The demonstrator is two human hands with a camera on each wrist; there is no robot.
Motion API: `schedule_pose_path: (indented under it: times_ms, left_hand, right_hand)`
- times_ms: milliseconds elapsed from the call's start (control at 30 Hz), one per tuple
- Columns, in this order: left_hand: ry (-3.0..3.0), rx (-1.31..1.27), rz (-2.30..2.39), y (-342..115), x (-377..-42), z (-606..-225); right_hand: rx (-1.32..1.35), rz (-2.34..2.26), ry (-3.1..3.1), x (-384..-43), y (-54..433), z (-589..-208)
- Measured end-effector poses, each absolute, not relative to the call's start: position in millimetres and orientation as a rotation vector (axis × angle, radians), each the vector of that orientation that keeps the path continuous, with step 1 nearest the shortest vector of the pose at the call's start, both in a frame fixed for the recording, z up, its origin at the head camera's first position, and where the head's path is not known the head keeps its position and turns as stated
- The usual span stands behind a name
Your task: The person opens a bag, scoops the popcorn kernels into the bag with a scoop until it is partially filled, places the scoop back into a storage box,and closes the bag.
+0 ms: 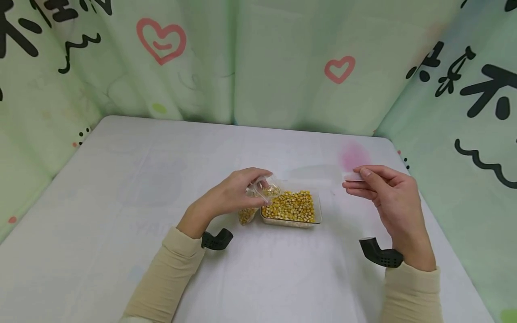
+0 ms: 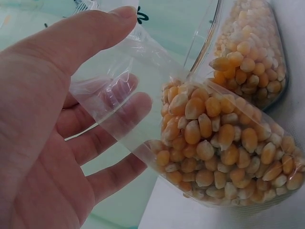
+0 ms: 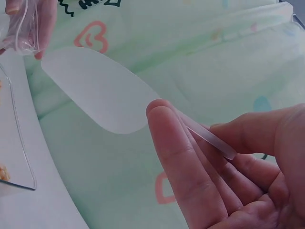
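My left hand (image 1: 231, 194) holds the mouth of a clear plastic bag (image 2: 136, 59), thumb on one side and fingers on the other. Yellow corn kernels (image 2: 209, 148) fill its lower part, which hangs beside a clear rectangular container (image 1: 317, 211). More corn kernels (image 1: 291, 206) lie in that container. Off to the right, my right hand (image 1: 389, 197) pinches the thin handle of a translucent white scoop (image 3: 102, 90) between thumb and fingers. The scoop's broad blade points left toward the bag and shows no kernels on it in the right wrist view.
A white-covered table (image 1: 133, 188) lies under everything. Green printed curtains (image 1: 282, 54) enclose its back and both sides. Black curved mounts are strapped at both wrists, the left mount (image 1: 217, 239) near the container and the right mount (image 1: 379, 254) farther right.
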State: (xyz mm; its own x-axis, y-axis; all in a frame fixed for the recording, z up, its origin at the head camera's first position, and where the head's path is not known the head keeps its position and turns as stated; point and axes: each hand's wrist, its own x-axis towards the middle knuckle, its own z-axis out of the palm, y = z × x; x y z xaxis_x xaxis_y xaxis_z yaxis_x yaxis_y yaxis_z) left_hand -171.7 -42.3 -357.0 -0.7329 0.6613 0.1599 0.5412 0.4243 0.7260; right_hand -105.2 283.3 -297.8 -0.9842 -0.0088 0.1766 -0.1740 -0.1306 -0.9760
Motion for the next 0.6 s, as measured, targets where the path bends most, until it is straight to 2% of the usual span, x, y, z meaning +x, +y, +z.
schedule_pose_path:
  times_ms: [600]
  left_hand:
    - [2.51,1.047,1.203,-41.6,-172.0,-355.6]
  right_hand:
    - [0.051,1.965,-2.339,-98.5,290.6,-292.7]
